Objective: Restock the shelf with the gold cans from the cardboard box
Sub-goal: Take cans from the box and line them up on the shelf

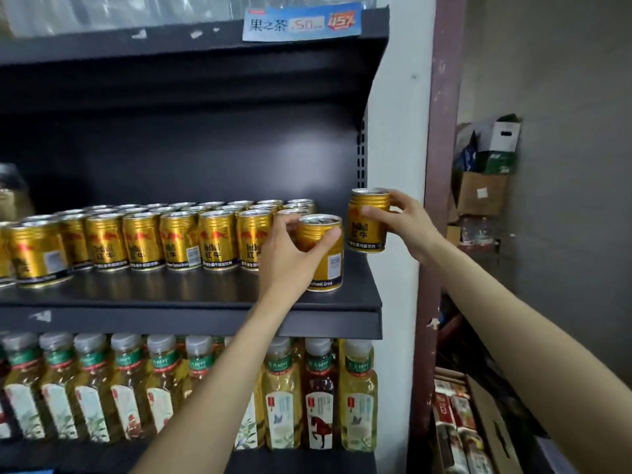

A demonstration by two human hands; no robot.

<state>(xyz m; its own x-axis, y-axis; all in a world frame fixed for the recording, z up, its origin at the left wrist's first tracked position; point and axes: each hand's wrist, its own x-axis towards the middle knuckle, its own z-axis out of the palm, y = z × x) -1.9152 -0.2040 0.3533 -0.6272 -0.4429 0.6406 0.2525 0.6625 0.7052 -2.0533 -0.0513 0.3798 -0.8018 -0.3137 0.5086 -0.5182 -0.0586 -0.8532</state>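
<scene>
Rows of gold cans (143,237) fill the dark middle shelf (205,295) from the left edge to about three quarters across. My left hand (290,254) grips one gold can (328,265) that stands upright near the shelf's front right, next to the last can of the front row. My right hand (407,220) holds a second gold can (367,224) upright at the shelf's right end, at or just above the shelf surface. The cardboard box with cans is not clearly in view.
Bottled tea drinks (284,398) line the shelf below. A blue price tag (301,23) hangs on the shelf above. A white post (396,131) and brown frame (441,165) stand right of the shelf. Stacked cartons (485,172) and an open box of packets (455,419) sit at right.
</scene>
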